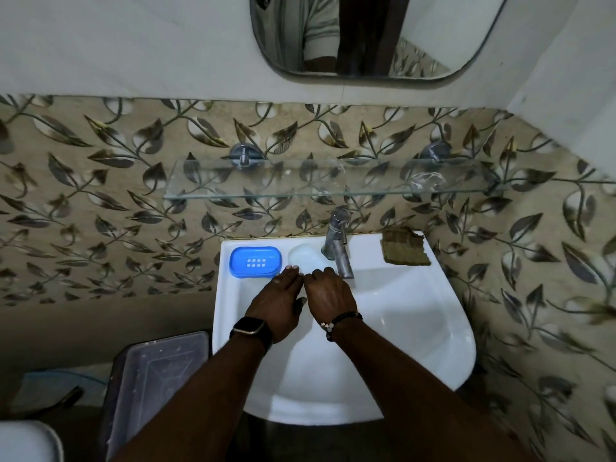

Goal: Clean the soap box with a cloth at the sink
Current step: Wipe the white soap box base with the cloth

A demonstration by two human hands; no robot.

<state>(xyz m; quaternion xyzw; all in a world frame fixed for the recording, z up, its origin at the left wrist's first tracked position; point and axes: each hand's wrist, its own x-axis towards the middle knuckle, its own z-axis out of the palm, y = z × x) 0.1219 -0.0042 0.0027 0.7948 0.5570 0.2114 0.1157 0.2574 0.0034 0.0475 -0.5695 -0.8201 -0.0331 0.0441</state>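
A blue soap box (255, 262) with a slotted insert lies on the back left ledge of the white sink (416, 328). Beside it, to the right, rests a pale translucent lid or soap piece (305, 256). A brown-green cloth (405, 247) lies folded on the back right ledge. My left hand (275, 303), with a watch on its wrist, hovers over the basin with fingers stretched toward the pale piece, just right of the soap box. My right hand (328, 293), with a bead bracelet, is next to it below the tap, fingers curled down. Neither hand visibly holds anything.
A metal tap (340, 243) stands at the sink's back middle. Above it hangs a glass shelf (333, 181), and higher a mirror (376, 38). A lidded plastic bin (156, 385) stands on the floor left of the sink. Leaf-patterned tiles cover the walls.
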